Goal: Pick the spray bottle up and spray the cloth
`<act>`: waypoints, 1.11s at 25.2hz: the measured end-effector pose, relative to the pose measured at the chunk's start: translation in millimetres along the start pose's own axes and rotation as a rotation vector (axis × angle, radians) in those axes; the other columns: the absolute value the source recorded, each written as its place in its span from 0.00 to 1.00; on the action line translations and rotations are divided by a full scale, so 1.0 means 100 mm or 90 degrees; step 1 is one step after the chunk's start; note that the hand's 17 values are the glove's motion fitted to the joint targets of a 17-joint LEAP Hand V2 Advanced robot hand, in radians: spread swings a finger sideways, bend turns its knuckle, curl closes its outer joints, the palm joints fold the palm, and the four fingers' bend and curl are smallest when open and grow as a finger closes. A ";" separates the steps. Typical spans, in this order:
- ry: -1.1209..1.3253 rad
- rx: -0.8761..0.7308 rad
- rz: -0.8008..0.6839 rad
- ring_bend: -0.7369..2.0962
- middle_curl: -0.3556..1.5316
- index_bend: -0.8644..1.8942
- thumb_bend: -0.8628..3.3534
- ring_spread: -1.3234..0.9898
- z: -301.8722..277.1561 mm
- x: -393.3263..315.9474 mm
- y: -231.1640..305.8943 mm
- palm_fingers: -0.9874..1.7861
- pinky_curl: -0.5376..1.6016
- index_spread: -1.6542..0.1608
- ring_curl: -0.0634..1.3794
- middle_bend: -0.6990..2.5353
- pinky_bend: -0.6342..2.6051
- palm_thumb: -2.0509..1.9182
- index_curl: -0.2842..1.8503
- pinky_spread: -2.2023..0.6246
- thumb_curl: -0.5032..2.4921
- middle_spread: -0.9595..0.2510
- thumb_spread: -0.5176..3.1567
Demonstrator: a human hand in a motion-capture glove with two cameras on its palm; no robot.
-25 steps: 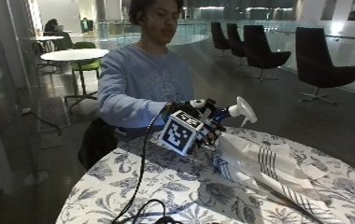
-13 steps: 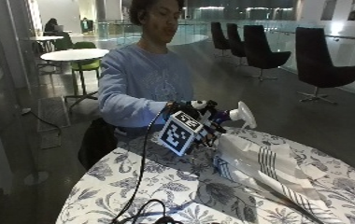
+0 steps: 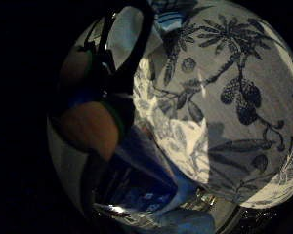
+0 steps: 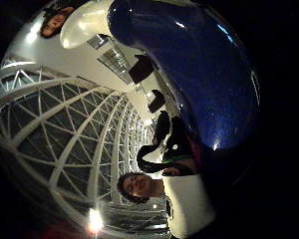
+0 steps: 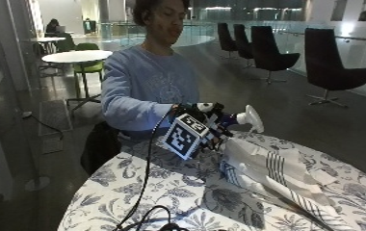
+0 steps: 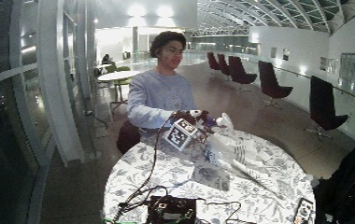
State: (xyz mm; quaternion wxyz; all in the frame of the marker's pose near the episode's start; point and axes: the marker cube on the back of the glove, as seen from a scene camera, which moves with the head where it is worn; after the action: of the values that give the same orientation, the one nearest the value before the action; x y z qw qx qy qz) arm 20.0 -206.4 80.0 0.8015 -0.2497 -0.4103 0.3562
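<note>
You are gripping the blue plastic spray bottle with the white trigger head (image 5: 246,118) in your black-gloved right hand (image 5: 203,126), fingers curled round its body, and holding it in the air just above the near edge of the white cloth with dark stripes (image 5: 274,174). The nozzle is pointing away from you, over the cloth. That cloth is lying crumpled on the round worktop with the blue-and-white floral covering (image 5: 170,192), and the bottle's blue body (image 4: 189,64) is filling much of the thumb-side palm view, close against your palm.
</note>
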 end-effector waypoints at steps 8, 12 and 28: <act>-0.028 0.011 -0.082 0.51 0.43 0.33 0.20 0.60 0.09 -0.07 0.05 0.62 0.43 0.74 0.33 0.35 0.37 0.70 0.16 0.88 0.33 0.81 0.42; -0.044 0.020 -0.201 0.51 0.43 0.33 0.20 0.60 0.21 -0.16 0.10 0.62 0.43 0.74 0.33 0.35 0.37 0.70 0.16 0.88 0.33 0.81 0.42; 0.076 -0.019 -0.629 0.50 0.43 0.34 0.20 0.60 1.29 -0.56 -0.22 0.61 0.42 0.73 0.32 0.35 0.35 0.70 0.18 0.87 0.33 0.79 0.42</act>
State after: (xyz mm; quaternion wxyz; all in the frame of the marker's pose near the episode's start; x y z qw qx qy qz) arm -102.9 -250.0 138.2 0.8928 -0.0570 -0.4383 -0.0867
